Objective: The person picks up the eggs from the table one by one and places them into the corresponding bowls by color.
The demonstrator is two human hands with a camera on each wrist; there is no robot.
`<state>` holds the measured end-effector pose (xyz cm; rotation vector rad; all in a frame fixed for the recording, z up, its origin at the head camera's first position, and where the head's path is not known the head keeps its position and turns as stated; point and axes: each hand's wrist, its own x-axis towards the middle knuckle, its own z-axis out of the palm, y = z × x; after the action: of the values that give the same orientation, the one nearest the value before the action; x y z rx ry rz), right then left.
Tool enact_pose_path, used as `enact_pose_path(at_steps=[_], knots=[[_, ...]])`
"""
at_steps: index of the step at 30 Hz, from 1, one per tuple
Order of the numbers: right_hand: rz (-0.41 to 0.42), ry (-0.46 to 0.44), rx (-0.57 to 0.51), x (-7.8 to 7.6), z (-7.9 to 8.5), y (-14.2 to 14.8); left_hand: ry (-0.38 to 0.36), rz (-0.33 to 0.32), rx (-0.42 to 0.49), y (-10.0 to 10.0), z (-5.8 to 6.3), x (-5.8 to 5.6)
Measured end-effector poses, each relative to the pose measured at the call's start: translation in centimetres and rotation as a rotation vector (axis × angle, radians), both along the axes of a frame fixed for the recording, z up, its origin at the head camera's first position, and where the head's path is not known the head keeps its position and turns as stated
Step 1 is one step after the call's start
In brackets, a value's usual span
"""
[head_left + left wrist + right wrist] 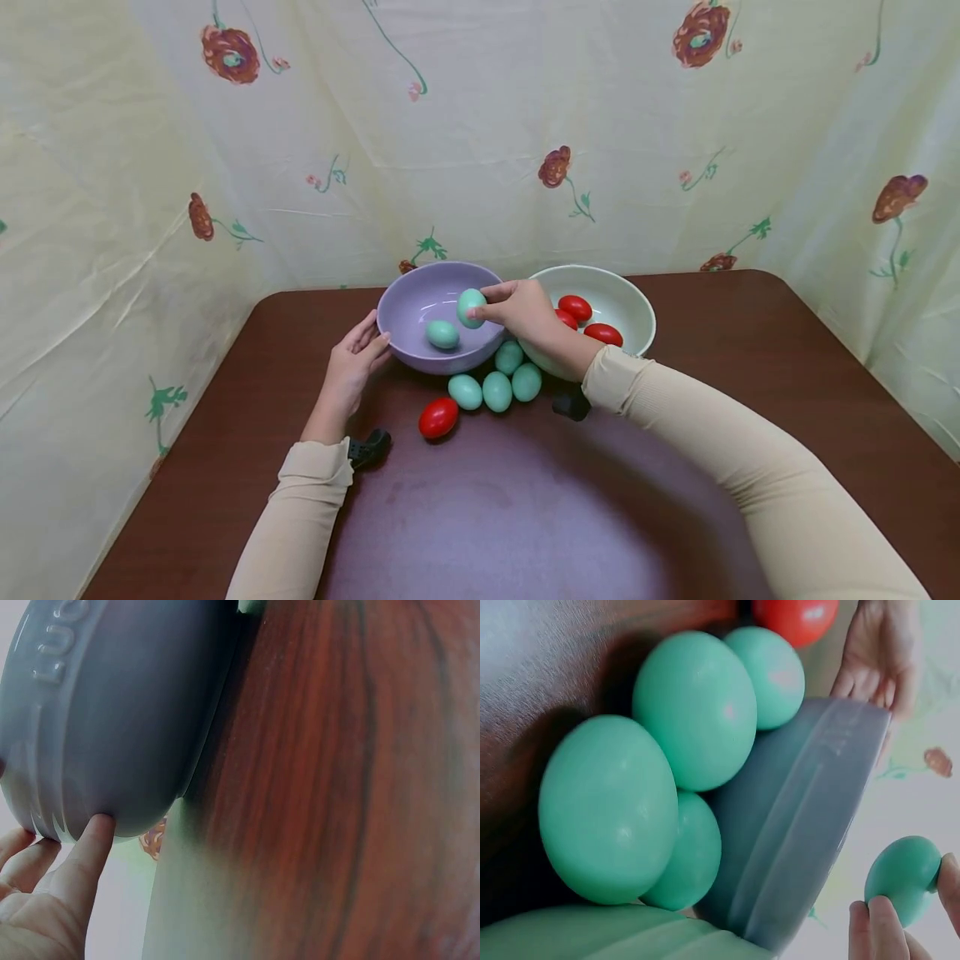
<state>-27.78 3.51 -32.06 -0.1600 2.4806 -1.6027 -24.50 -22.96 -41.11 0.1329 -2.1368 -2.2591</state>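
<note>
My right hand (520,312) pinches a mint-green egg (471,307) over the lilac bowl (405,357), above another green egg (442,334) lying inside. At the bowl's left side, my left hand (351,363) touches the outer wall with extended fingers; the left wrist view shows its fingertips (99,825) against that wall. Several green eggs (497,392) cluster on the table before the bowls, near a single red egg (438,417). To the right stands a pale green bowl (640,310) with red eggs (574,307) in it, partly hidden by my right wrist.
The bowls stand side by side near the far edge of the dark wooden table (480,517). A flower-patterned cloth (480,125) hangs close behind. Black wrist devices (371,449) sit under both forearms.
</note>
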Motion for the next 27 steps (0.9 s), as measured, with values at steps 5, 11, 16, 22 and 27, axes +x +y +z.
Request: enact_pose_path(at_steps=[5, 11, 16, 22, 27], knots=[[-0.051, 0.003, 0.01, -1.1, -0.1, -0.5, -0.002, -0.008, 0.004, 0.0, -0.1, -0.1], [-0.069, 0.02, -0.01, -2.2, -0.2, -2.0, 0.008, -0.006, 0.007, -0.4, -0.1, -0.2], [-0.078, 0.012, -0.044, -2.9, -0.6, -3.2, 0.009, -0.011, 0.012, -0.6, 0.0, -0.3], [-0.103, 0.018, -0.026, -3.3, -1.1, -4.3, 0.011, -0.012, 0.015, -0.7, 0.1, -0.3], [-0.142, 0.01, 0.032, -3.7, -1.4, -5.1, 0.02, -0.016, 0.012, -0.7, 0.0, -0.4]])
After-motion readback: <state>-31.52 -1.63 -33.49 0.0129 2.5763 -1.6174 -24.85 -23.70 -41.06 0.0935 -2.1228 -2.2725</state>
